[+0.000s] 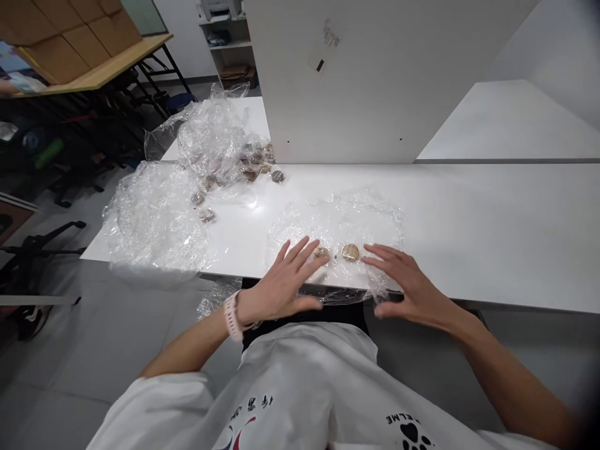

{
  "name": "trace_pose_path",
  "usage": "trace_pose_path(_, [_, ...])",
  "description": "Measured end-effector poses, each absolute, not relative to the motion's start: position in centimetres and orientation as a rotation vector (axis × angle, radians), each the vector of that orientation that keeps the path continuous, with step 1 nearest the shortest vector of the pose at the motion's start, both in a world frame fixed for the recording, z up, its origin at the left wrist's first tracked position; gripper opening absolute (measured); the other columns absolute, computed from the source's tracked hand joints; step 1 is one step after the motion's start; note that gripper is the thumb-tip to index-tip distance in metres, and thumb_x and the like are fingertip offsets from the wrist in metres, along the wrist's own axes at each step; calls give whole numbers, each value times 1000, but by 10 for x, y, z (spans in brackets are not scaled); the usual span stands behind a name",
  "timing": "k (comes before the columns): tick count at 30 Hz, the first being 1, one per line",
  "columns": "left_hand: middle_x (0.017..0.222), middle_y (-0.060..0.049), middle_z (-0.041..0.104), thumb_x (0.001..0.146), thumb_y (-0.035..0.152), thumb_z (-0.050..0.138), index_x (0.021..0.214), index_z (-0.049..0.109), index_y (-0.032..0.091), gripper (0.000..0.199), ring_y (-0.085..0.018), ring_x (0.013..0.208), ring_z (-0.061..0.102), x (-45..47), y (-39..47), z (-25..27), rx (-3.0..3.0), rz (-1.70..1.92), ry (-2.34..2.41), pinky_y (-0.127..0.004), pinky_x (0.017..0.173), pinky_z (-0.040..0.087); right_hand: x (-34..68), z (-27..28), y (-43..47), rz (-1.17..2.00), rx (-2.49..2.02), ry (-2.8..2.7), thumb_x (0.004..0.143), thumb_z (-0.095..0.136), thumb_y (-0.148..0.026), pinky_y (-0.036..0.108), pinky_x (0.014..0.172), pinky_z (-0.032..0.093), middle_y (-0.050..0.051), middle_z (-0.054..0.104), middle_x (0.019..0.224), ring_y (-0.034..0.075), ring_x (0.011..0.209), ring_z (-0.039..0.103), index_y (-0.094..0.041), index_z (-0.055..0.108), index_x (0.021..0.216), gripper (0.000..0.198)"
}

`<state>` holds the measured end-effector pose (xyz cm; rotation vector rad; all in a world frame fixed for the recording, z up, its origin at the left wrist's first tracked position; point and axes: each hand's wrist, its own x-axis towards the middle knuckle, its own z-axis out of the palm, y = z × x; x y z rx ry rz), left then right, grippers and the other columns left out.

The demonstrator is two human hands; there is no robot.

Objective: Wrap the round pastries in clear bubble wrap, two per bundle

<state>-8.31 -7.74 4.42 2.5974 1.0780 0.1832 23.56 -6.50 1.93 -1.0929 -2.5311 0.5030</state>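
My landmark is the patterned round piece (350, 252), which lies with the clear plastic sheet (370, 215) on the white tabletop (478, 244); whether a layer of plastic also covers it, I cannot tell. It lies between my two hands. My right hand (415, 284) is the nearer: its fingers end just beside the right edge of the piece and point to it. My left hand (276, 284) is to the left of the piece, a little farther, and its fingers partly hide a second round piece (321, 253), which lies just left of the landmark. In the landmark I see no clear long axis; its outline looks nearly round.

Both my palms are turned down, with the thumbs apart from the fingers, on the side of the landmark nearer my body. My left fingers are spread, my right fingers are closer together, and neither is clamped on anything that I can see.
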Motion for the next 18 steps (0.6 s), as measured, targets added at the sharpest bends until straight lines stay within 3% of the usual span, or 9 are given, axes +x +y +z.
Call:
trace_pose_path(2, [168, -12, 11, 81, 49, 76, 158, 14, 29, 101, -36, 156, 3, -99, -100, 43, 2669, 132, 1070, -65, 124, 5, 247, 17, -80, 424, -1055, -2636, 83, 64, -65, 53, 119, 27, 7, 39, 158, 33, 148, 31, -36, 36, 151, 79])
trace_pose_path(4, [166, -13, 20, 76, 33, 83, 151, 30, 28, 92, -38, 155, 9, -111, -117, 31, 2713, 114, 1167, -69, 123, 6, 253, 9, -89, 355, -1052, -2657, 89, 63, -53, 54, 119, 26, 6, 49, 151, 31, 146, 36, -35, 47, 144, 60])
trace_pose_path(6, [158, -10, 38, 82, 22, 76, 130, 53, 27, 53, -35, 152, 22, -119, -126, 20, 2711, 174, 1261, -67, 123, 11, 254, 3, -90, 345, -1073, -2598, 94, 58, -38, 53, 117, 28, 6, 59, 139, 29, 141, 43, -31, 62, 120, 28])
trace_pose_path(8, [142, -7, 56, 91, 18, 63, 102, 62, 24, 12, -30, 144, 39, -123, -125, 21, 2654, 326, 1285, -63, 123, 19, 252, 3, -85, 410, -1088, -2502, 94, 54, -30, 52, 115, 32, 6, 64, 131, 28, 139, 45, -27, 64, 94, 11])
trace_pose_path(11, [126, -7, 66, 98, 22, 52, 91, 60, 22, 11, -25, 126, 58, -125, -113, 46, 2400, 568, 1320, -56, 114, 40, 248, 15, -72, 685, -1068, -2407, 92, 55, -34, 55, 113, 33, 7, 64, 130, 30, 138, 47, -24, 56, 80, 16])
trace_pose_path(13, [123, -8, 68, 100, 29, 50, 94, 61, 21, 14, -23, 110, 65, -126, -100, 69, 2176, 602, 1356, -45, 94, 55, 247, 26, -61, 957, -1092, -2338, 92, 57, -42, 54, 110, 37, 7, 66, 125, 30, 132, 52, -24, 54, 80, 22])
trace_pose_path(15, [110, -8, 72, 100, 35, 48, 95, 61, 21, 20, -19, 90, 69, -125, -81, 88, 2035, 569, 1389, -33, 72, 57, 246, 32, -47, 1204, -1154, -2190, 89, 61, -49, 49, 100, 46, 6, 69, 113, 28, 117, 61, -24, 55, 84, 26])
trace_pose_path(18, [84, -5, 73, 100, 33, 48, 91, 61, 18, 21, -15, 68, 65, -118, -46, 96, 2038, 549, 1489, -25, 59, 48, 245, 30, -21, 1328, -1228, -1907, 80, 72, -54, 37, 79, 51, 3, 67, 95, 21, 88, 63, -27, 61, 105, 38])
